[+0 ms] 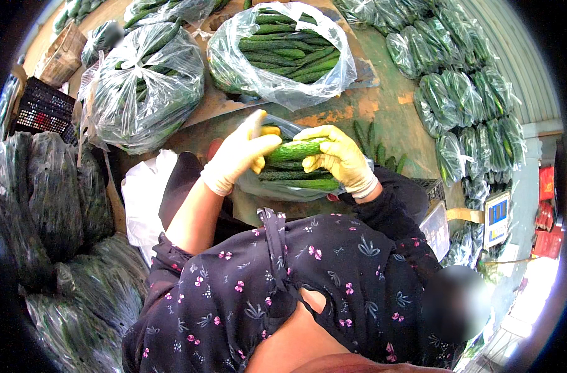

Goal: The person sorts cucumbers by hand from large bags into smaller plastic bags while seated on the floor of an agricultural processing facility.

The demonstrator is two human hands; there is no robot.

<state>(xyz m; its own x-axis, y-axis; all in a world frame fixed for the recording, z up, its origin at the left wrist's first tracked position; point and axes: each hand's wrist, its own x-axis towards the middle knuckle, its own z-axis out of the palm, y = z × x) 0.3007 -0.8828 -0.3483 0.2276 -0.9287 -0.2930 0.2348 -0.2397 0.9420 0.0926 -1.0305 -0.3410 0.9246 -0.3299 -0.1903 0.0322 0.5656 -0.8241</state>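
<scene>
Cucumber (296,150), mid-frame: left hand (246,151) and right hand (345,160), half-closed, grip opposite ends, seemingly steadying it above bagged cucumbers (301,184).

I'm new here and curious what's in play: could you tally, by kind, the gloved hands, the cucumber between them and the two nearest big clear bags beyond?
Gloved hands, left hand and right hand: 2
Cucumber between them: 1
Open bag: 1
Gathered bag: 1
Total: 5
</scene>
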